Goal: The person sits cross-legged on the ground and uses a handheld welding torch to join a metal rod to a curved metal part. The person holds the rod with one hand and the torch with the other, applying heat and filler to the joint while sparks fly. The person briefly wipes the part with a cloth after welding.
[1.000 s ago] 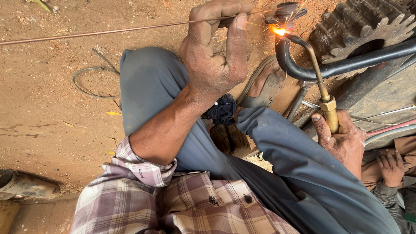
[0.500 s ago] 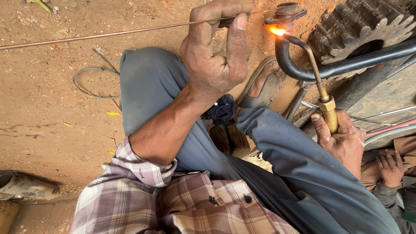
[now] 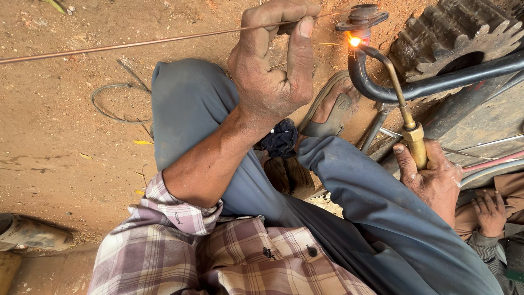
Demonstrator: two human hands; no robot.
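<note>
holding filler rod steady, left hand; torch flame unmoved.

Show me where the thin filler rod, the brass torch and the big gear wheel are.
thin filler rod [image 3: 136,43], head view, on its bare middle length.
brass torch [image 3: 416,143], head view, on the brass body above the right hand.
big gear wheel [image 3: 436,41], head view, on its toothed face.

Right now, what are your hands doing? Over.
Left hand pinching thin metal rod. Right hand gripping brass torch, flame on small metal fitting above black pipe. Another person's hand rests close by.
</note>
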